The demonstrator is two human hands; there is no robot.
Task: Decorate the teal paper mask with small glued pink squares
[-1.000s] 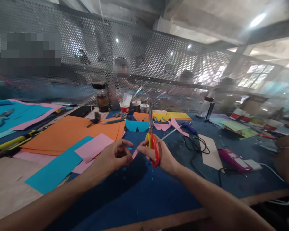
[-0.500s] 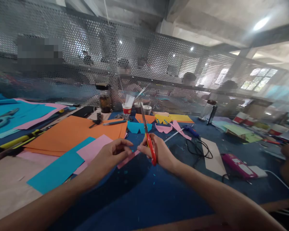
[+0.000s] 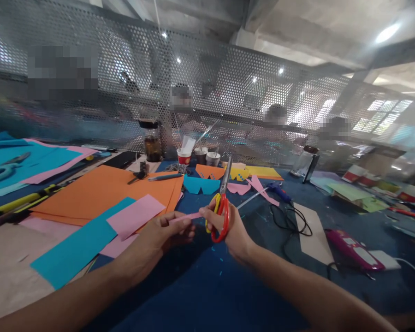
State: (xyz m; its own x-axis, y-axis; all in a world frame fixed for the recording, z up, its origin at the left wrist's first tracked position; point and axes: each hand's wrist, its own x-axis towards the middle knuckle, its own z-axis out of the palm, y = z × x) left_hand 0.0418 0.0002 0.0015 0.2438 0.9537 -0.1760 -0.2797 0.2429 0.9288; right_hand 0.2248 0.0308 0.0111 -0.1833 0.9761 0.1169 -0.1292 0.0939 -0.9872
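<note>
My left hand (image 3: 171, 233) pinches one end of a narrow pink paper strip (image 3: 190, 216) above the blue tabletop. The thumb of my right hand (image 3: 235, 228) meets the strip's other end. That same hand is closed round scissors (image 3: 224, 203) with red and yellow handles, their blades together and pointing away from me. Just beyond the scissors lie cut paper shapes: a blue one (image 3: 201, 185), an orange one (image 3: 207, 172), a yellow one (image 3: 238, 173) and a pink one (image 3: 238, 188). Tiny blue scraps dot the table under my hands.
Orange sheets (image 3: 100, 193), a blue strip (image 3: 79, 244) and pink paper (image 3: 136, 216) lie to the left. On the right are a glue gun (image 3: 279, 190) with a black cord, a beige card (image 3: 313, 233) and a magenta device (image 3: 354, 249). Paper cups (image 3: 184, 157) stand before a perforated screen (image 3: 221, 83).
The scissors have turned in my right hand, so both handle loops now show. My left fingers have closed on the pink strip, which has risen. The view has shifted slightly.
</note>
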